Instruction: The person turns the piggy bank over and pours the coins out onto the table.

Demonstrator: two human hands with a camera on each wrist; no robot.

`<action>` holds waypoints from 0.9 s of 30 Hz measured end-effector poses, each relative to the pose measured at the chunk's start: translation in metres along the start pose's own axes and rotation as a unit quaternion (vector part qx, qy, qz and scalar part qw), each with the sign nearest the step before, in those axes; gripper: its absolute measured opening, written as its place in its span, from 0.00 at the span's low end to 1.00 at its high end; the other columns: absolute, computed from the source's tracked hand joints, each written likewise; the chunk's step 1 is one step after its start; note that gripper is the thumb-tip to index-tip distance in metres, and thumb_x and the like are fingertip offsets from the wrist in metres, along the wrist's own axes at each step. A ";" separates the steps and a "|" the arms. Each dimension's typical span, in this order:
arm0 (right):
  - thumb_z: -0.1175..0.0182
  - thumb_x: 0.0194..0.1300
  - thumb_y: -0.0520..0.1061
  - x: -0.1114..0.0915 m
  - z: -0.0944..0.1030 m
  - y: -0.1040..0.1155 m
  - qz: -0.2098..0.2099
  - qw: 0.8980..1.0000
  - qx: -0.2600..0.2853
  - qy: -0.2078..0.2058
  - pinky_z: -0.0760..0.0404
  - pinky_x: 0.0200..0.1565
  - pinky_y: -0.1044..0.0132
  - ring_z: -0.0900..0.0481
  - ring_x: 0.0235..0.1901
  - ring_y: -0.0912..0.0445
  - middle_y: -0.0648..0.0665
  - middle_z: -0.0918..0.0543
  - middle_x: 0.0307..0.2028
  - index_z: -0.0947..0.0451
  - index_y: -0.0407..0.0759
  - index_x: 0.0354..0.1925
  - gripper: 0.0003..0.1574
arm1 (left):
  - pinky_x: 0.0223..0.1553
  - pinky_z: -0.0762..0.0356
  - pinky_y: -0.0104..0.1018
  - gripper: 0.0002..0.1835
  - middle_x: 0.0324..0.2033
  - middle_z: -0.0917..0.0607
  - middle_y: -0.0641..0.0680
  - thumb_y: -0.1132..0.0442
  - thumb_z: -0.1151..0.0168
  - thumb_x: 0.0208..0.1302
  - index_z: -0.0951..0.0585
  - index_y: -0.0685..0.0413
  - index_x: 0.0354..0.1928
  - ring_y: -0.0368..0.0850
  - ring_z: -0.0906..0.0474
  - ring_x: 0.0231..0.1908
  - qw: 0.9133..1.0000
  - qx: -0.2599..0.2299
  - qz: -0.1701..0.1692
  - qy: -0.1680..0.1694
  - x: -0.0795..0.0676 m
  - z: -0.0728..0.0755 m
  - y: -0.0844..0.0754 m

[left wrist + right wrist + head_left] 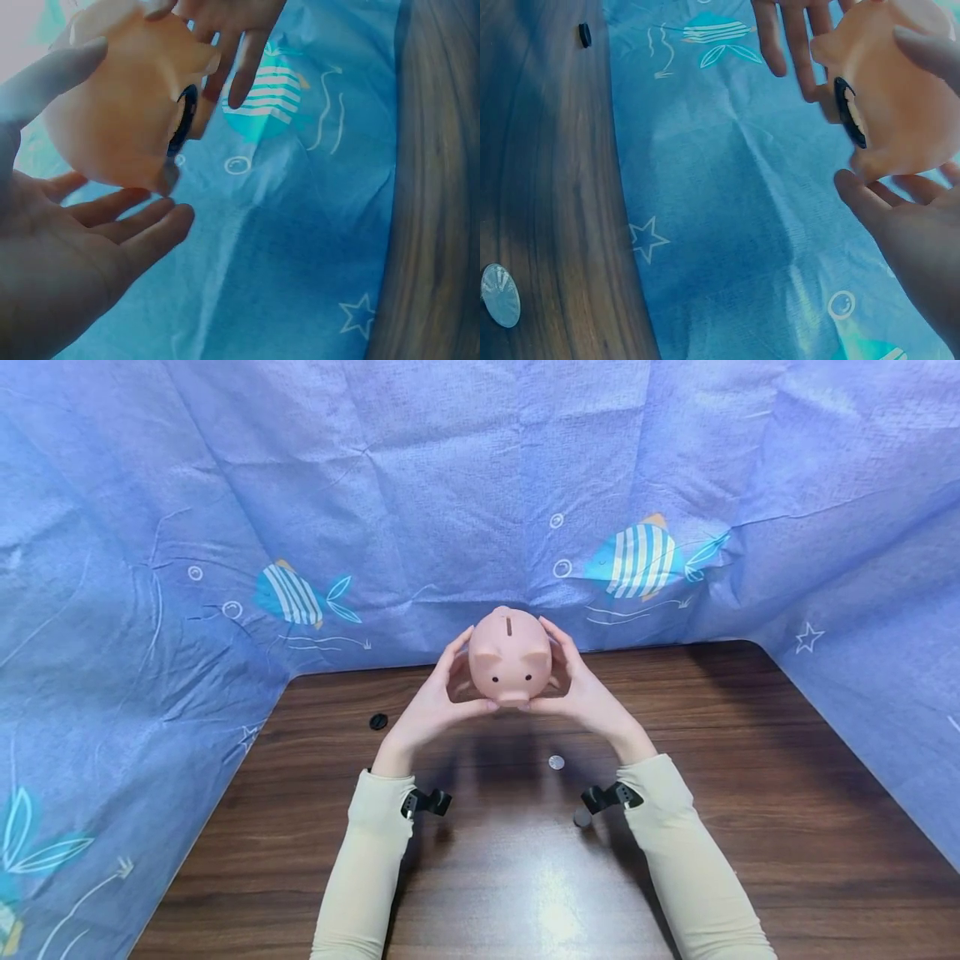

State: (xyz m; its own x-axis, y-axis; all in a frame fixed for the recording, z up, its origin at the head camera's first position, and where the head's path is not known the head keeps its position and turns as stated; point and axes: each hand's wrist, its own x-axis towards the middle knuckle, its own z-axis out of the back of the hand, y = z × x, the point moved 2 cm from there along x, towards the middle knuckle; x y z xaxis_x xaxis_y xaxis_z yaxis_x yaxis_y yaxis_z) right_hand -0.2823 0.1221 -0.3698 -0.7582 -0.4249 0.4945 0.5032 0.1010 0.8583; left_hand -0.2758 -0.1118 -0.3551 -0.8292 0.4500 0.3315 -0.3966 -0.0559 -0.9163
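Note:
A pink piggy bank is held up above the far part of the table, its coin slot on top and its snout towards me. My left hand grips it from the left, thumb near the snout and fingers curving round the side. From the right, my right hand holds it in the same way. Both wrist views show the underside: a black-rimmed round opening sits between the short legs. What fills that opening cannot be made out clearly.
On the brown wooden table lie a small black round cap at the left, a silver coin in the middle and a greyer disc near the right wrist. A blue fish-print cloth hangs behind and at both sides.

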 end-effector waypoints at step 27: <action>0.29 0.53 0.23 0.000 0.005 -0.007 0.015 0.992 -0.122 0.013 0.32 0.66 0.55 0.34 0.68 0.47 0.42 0.40 0.74 0.59 0.53 0.78 0.70 | 0.71 0.40 0.48 0.59 0.75 0.38 0.52 0.72 0.23 0.53 0.51 0.44 0.80 0.49 0.38 0.71 0.992 0.116 -0.045 -0.012 0.004 -0.003 0.005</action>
State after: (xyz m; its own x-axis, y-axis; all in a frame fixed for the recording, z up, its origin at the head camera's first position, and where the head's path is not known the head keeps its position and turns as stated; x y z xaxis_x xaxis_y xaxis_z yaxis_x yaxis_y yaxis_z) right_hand -0.2876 0.1254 -0.3748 -0.7321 -0.4488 0.5124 0.6131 -0.1065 0.7828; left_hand -0.2800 -0.1080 -0.3594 -0.7939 0.4421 0.4175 -0.5478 -0.2219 -0.8067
